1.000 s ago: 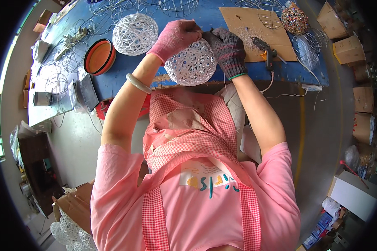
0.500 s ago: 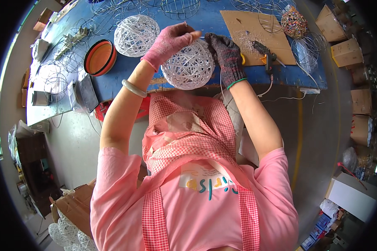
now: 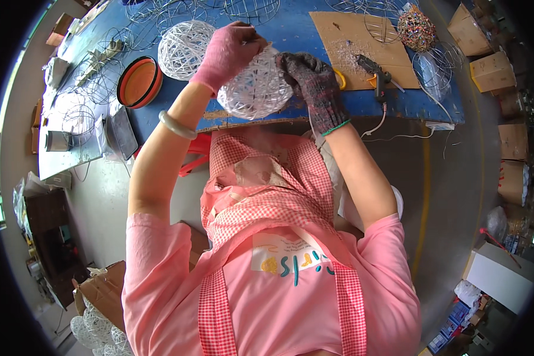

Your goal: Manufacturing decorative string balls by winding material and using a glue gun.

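Note:
A white ball of woven strands [image 3: 254,92] is at the table's near edge, tilted between my hands. My right hand [image 3: 314,89], in a dark knitted glove with a green cuff, grips its upper right side. Above the ball's upper left is my left hand [image 3: 226,56], in a pink glove. Its fingers are curled closed, and what they pinch, if anything, is hidden. A second white woven ball [image 3: 184,50] rests on the table just left of my left hand.
On the blue table [image 3: 178,98] are an orange black-rimmed bowl [image 3: 140,83], several wire frames [image 3: 252,9], a cardboard sheet [image 3: 344,44] and a corded glue gun [image 3: 378,77]. A yellow ring [image 3: 340,79] lies beside my right hand. A multicoloured ball [image 3: 417,31] sits far right.
The ball has moved left and slightly up, and has turned in my right hand. My left hand has shifted left and up, its fingers now curled in over the ball.

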Demonstrator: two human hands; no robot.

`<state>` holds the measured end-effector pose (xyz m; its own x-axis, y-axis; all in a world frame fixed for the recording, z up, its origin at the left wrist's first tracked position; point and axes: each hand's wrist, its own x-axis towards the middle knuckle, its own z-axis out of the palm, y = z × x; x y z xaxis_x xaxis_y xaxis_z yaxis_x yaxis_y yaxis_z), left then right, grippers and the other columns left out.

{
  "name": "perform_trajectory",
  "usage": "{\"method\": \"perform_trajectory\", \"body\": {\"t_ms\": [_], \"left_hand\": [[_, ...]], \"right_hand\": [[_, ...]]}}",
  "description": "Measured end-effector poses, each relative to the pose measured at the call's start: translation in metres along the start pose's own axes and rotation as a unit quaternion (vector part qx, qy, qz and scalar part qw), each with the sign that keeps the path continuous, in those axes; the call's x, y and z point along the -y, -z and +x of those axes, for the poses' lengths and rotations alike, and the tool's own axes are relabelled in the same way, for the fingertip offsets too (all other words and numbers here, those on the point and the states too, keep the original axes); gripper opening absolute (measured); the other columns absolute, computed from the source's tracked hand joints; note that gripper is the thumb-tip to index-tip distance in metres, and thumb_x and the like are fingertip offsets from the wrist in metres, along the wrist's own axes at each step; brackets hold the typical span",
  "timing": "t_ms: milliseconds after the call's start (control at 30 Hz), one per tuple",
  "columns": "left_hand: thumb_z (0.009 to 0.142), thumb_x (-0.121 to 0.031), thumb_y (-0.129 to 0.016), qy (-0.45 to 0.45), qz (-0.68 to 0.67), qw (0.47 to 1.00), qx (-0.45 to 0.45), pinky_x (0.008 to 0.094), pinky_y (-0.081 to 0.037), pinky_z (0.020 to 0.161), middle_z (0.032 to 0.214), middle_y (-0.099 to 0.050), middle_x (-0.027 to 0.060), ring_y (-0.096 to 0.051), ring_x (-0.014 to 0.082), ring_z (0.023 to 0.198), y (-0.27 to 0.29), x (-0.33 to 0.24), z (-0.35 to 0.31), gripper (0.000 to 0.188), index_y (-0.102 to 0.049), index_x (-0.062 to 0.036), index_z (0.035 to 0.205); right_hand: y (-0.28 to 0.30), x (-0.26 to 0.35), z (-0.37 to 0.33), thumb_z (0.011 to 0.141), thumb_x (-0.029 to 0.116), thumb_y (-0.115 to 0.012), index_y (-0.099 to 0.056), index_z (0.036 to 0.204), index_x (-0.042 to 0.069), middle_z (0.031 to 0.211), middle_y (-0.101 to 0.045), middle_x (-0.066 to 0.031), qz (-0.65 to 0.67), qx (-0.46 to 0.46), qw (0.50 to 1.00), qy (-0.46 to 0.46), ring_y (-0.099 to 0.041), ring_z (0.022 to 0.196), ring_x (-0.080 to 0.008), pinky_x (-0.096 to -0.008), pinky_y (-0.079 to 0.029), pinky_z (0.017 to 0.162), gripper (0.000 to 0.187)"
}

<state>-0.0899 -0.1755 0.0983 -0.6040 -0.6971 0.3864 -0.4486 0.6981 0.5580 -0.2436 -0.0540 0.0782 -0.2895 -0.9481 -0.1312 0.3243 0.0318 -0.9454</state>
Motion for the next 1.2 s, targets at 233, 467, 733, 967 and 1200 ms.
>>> {"method": "perform_trajectory", "body": {"t_ms": [233, 467, 733, 967, 1200], "left_hand": [[0.093, -0.016, -0.065, 0.184, -0.51, 0.837, 0.075, 0.0244, -0.055, 0.076, 0.098, -0.071, 0.0078, -0.068, 0.0128, 0.085, -0.038, 0.034, 0.023, 0.025, -0.067, 0.0044, 0.108], [0.094, -0.014, -0.064, 0.22, -0.591, 0.772, 0.077, 0.026, -0.058, 0.071, 0.095, -0.071, 0.0089, -0.069, 0.0147, 0.08, -0.081, 0.062, 0.03, 0.021, -0.067, 0.0035, 0.105], [0.093, -0.018, -0.066, 0.244, -0.653, 0.713, 0.07, 0.026, -0.058, 0.068, 0.089, -0.071, 0.0066, -0.069, 0.0139, 0.076, -0.084, 0.064, 0.03, 0.022, -0.067, 0.0025, 0.101], [0.098, -0.024, -0.058, 0.278, -0.735, 0.608, 0.112, 0.0304, -0.06, 0.073, 0.096, -0.071, 0.0093, -0.07, 0.0169, 0.08, -0.095, 0.07, 0.025, 0.03, -0.064, 0.0019, 0.11], [0.105, -0.026, -0.038, 0.278, -0.862, 0.385, 0.177, 0.0423, -0.058, 0.086, 0.106, -0.069, 0.0152, -0.069, 0.0265, 0.091, -0.111, 0.085, 0.022, 0.036, -0.059, 0.0016, 0.115]], "right_hand": [[0.016, 0.054, -0.025, 0.096, 0.023, -0.061, -0.07, 0.098, 0.009, 0.079, -0.064, 0.0056, -0.008, 0.058, 0.998, 0.022, -0.054, 0.062, -0.0024, -0.0165, -0.043, 0.054, 0.017], [0.026, 0.073, -0.073, 0.098, 0.02, -0.055, -0.065, 0.097, 0.004, 0.069, -0.054, 0.003, -0.057, 0.009, 0.992, 0.109, -0.046, 0.055, -0.0043, -0.02, -0.038, 0.051, 0.018], [0.039, 0.026, -0.119, 0.099, 0.024, -0.055, -0.062, 0.095, 0.002, 0.07, -0.055, 0.0006, -0.204, 0.0, 0.97, 0.131, -0.045, 0.056, -0.0047, -0.0222, -0.034, 0.051, 0.024], [0.048, 0.003, -0.125, 0.097, 0.018, -0.056, -0.063, 0.096, 0.001, 0.08, -0.06, -0.0018, -0.191, -0.045, 0.978, 0.077, -0.048, 0.059, -0.0063, -0.0225, -0.038, 0.054, 0.018], [0.056, 0.008, -0.121, 0.095, 0.015, -0.055, -0.064, 0.099, 0.001, 0.087, -0.064, -0.0038, -0.22, -0.052, 0.965, 0.133, -0.051, 0.062, -0.0072, -0.0231, -0.041, 0.056, 0.018]]}}
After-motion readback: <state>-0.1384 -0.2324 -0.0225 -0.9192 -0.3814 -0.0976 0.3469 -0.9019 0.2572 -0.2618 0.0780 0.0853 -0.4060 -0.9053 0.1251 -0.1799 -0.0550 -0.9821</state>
